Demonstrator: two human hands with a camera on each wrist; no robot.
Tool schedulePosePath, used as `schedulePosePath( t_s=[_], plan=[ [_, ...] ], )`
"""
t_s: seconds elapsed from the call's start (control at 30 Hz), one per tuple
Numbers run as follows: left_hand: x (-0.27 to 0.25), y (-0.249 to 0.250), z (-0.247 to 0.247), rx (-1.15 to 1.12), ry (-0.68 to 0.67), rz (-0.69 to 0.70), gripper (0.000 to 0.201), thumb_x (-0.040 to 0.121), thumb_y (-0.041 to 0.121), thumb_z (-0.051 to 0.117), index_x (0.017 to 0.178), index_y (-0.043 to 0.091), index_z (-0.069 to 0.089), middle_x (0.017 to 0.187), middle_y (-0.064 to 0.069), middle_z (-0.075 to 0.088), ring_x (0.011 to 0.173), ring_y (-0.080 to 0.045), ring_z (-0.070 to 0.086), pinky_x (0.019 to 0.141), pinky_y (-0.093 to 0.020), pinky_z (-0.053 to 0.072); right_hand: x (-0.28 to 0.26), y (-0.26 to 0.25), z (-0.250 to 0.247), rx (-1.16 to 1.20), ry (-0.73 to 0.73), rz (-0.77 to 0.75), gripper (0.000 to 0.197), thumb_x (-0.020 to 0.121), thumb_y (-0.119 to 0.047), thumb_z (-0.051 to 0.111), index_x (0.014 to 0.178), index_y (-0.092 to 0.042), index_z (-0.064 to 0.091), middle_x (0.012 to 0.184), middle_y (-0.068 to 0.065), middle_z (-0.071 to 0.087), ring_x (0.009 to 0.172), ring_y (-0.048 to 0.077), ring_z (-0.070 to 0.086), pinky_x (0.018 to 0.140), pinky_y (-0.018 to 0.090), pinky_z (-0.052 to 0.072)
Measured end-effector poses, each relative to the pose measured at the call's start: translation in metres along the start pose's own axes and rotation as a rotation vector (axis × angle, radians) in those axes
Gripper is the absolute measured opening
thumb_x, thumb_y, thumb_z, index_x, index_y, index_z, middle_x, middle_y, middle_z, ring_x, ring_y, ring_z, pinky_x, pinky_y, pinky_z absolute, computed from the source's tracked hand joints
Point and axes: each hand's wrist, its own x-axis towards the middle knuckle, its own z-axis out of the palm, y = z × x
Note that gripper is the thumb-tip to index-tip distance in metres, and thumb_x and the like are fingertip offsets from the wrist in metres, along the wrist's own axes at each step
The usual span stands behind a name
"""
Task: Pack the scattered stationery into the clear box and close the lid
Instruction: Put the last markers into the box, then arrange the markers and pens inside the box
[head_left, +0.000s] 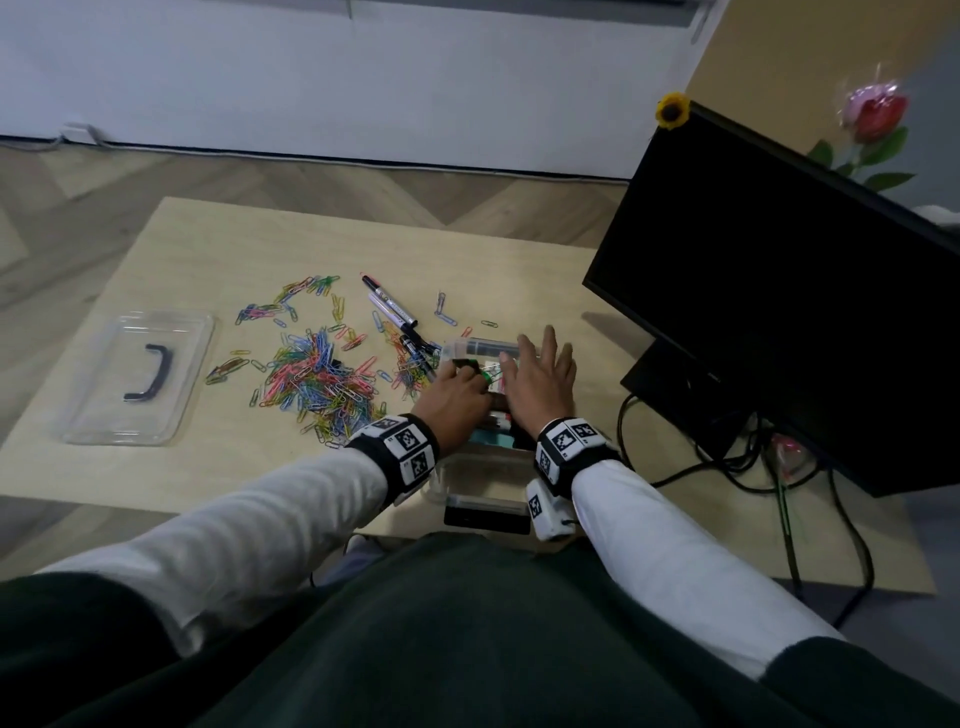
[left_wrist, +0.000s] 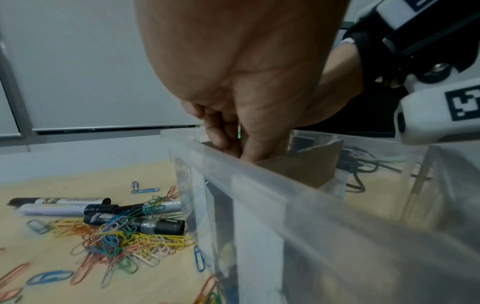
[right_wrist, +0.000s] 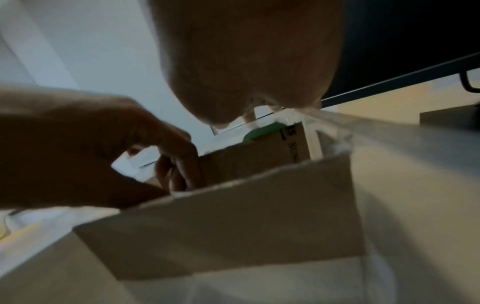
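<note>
Both hands over the clear box at the near right of the worktop, lid off. Left hand reaches into the box, fingers curled and pinching something small; can't tell what. Right hand hovers flat above the box, fingers spread and relaxed, gripping nothing. Brown cardboard pieces stand upright inside the box. Clear lid with black handle lies well apart at far left. Coloured paper clips are heaped mid-worktop, markers just beside the box's left wall. Black monitor stands to the right.
</note>
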Motion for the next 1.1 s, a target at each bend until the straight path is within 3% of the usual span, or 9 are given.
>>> schedulePosePath(
  t_s=[0.17, 0.3, 0.47, 0.53, 0.63, 0.73, 0.97, 1.1],
  plan=[
    [-0.001, -0.001, 0.004, -0.053, 0.077, -0.004, 0.028, 0.087, 0.018, 0.060, 0.114, 0.021, 0.066, 0.106, -0.002, 0.064, 0.103, -0.025, 0.054, 0.090, -0.038, 0.037, 0.000, -0.004, 0.009, -0.102, -0.027, -0.090, 0.058, 0.104, -0.055, 0.019, 0.156, -0.030, 0.019, 0.167, 0.008, -0.004, 0.152, 0.033, -0.011, 0.121, 0.056, -0.005],
    [0.000, -0.010, 0.012, -0.149, 0.174, -0.021, 0.022, 0.087, 0.033, 0.063, 0.105, 0.022, 0.069, 0.096, 0.000, 0.065, 0.093, -0.023, 0.055, 0.082, -0.037, 0.038, -0.001, 0.000, 0.005, -0.097, -0.051, -0.103, 0.060, 0.103, -0.058, 0.015, 0.157, -0.032, 0.015, 0.167, 0.009, -0.003, 0.152, 0.031, -0.012, 0.121, 0.055, -0.006],
    [0.008, -0.048, 0.010, -0.346, 0.306, -0.342, 0.025, 0.098, 0.039, 0.042, 0.093, 0.018, 0.054, 0.084, 0.001, 0.058, 0.084, -0.021, 0.052, 0.086, -0.040, 0.039, -0.004, 0.000, 0.003, -0.102, -0.079, -0.113, 0.061, 0.102, -0.058, 0.012, 0.158, -0.033, 0.011, 0.167, 0.009, -0.006, 0.152, 0.030, -0.015, 0.121, 0.056, -0.007],
    [0.015, -0.072, 0.015, -0.336, 0.250, -0.450, 0.019, 0.099, 0.031, 0.043, 0.094, 0.014, 0.052, 0.088, -0.006, 0.062, 0.086, -0.027, 0.054, 0.085, -0.043, 0.040, -0.004, 0.000, 0.002, -0.109, -0.093, -0.112, 0.061, 0.102, -0.059, 0.012, 0.158, -0.033, 0.011, 0.167, 0.009, -0.006, 0.152, 0.031, -0.015, 0.120, 0.056, -0.007],
    [0.024, -0.101, 0.026, -0.259, 0.075, -0.478, 0.012, 0.094, 0.013, 0.049, 0.103, 0.011, 0.056, 0.101, -0.014, 0.063, 0.095, -0.034, 0.057, 0.088, -0.046, 0.040, -0.003, 0.000, 0.002, -0.124, -0.107, -0.113, 0.062, 0.102, -0.059, 0.013, 0.158, -0.033, 0.010, 0.166, 0.010, -0.006, 0.152, 0.032, -0.014, 0.120, 0.058, -0.006],
    [0.033, -0.115, 0.041, -0.257, -0.050, -0.443, 0.031, 0.089, 0.002, 0.052, 0.116, 0.014, 0.060, 0.114, -0.015, 0.060, 0.106, -0.036, 0.057, 0.095, -0.049, 0.040, -0.004, 0.001, 0.000, -0.131, -0.116, -0.116, 0.063, 0.101, -0.060, 0.013, 0.158, -0.033, 0.009, 0.166, 0.009, -0.006, 0.152, 0.031, -0.015, 0.120, 0.057, -0.006],
    [0.050, -0.121, 0.067, -0.059, -0.148, -0.184, 0.057, 0.089, 0.012, 0.059, 0.143, 0.025, 0.044, 0.145, -0.005, 0.047, 0.133, -0.029, 0.041, 0.109, -0.046, 0.028, -0.004, 0.001, 0.000, -0.145, -0.107, -0.114, 0.062, 0.102, -0.059, 0.015, 0.158, -0.034, 0.008, 0.167, 0.007, -0.007, 0.152, 0.029, -0.016, 0.121, 0.055, -0.007],
    [0.053, -0.121, 0.077, 0.025, -0.191, -0.146, 0.054, 0.088, 0.014, 0.061, 0.139, 0.022, 0.045, 0.138, -0.006, 0.053, 0.130, -0.028, 0.044, 0.109, -0.045, 0.026, -0.004, 0.001, 0.001, -0.159, -0.108, -0.113, 0.062, 0.102, -0.059, 0.016, 0.158, -0.034, 0.008, 0.167, 0.007, -0.007, 0.152, 0.029, -0.016, 0.121, 0.055, -0.006]
  ],
)
